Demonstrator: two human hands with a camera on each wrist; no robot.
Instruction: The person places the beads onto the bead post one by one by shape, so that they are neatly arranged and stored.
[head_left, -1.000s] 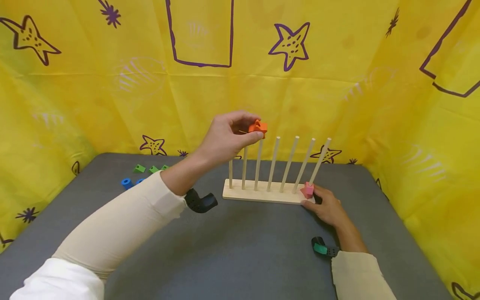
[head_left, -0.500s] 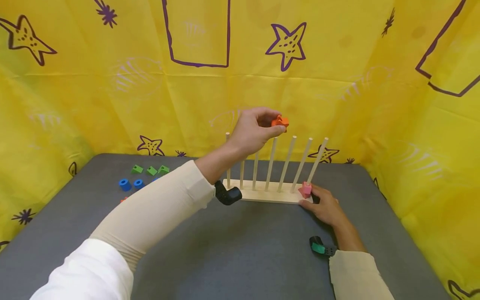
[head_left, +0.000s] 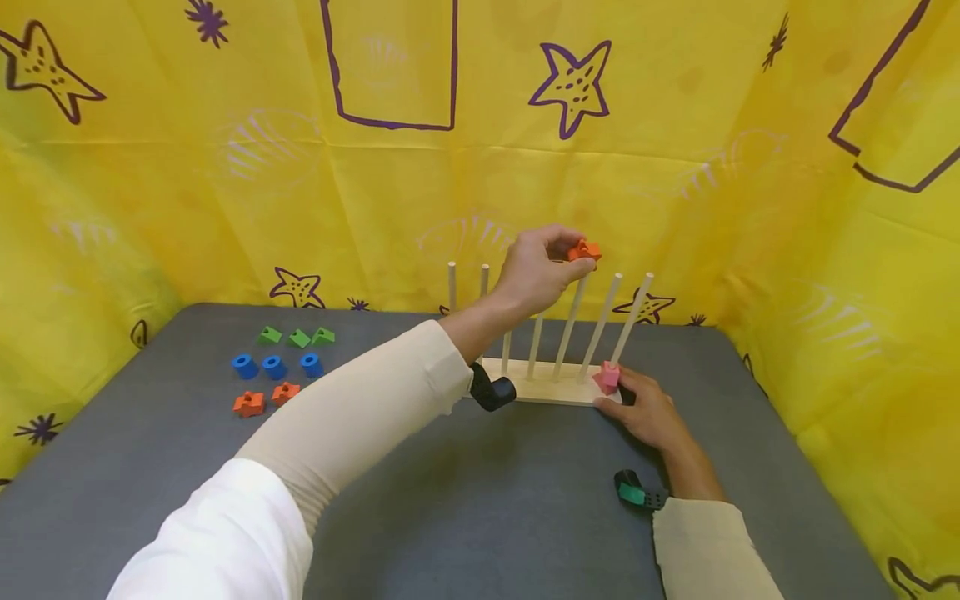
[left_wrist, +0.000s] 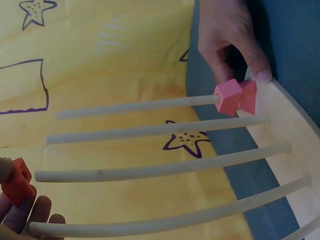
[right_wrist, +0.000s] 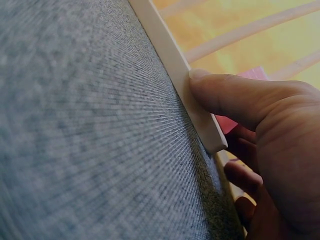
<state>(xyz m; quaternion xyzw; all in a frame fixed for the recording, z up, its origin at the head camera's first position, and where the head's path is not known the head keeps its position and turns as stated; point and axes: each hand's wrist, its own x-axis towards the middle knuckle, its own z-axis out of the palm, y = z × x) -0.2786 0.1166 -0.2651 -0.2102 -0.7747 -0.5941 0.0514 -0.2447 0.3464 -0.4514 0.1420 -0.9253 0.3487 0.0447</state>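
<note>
Between thumb and fingers my left hand (head_left: 534, 271) pinches an orange star-shaped bead (head_left: 584, 250), right at the top of the third peg from the right. In the left wrist view the bead's hole (left_wrist: 23, 173) faces the tip of that peg (left_wrist: 100, 174). My right hand (head_left: 649, 410) grips the right end of the wooden peg board (head_left: 540, 390), its thumb (right_wrist: 220, 95) against the front edge. Pink beads (head_left: 611, 375) sit at the foot of the rightmost peg, beside the right fingers. The left forearm hides part of the board's left side.
On the table's left lie green triangular beads (head_left: 298, 338), blue cylinder beads (head_left: 273, 367) and orange star beads (head_left: 249, 404), in rows. My left sleeve (head_left: 360, 408) overlaps the orange row. Behind the grey table (head_left: 465, 508) hangs a yellow patterned cloth (head_left: 390, 192).
My left hand has carried the orange star bead rightward along the peg tops. More of the blue and orange beads now shows on the left. The right hand has stayed on the board.
</note>
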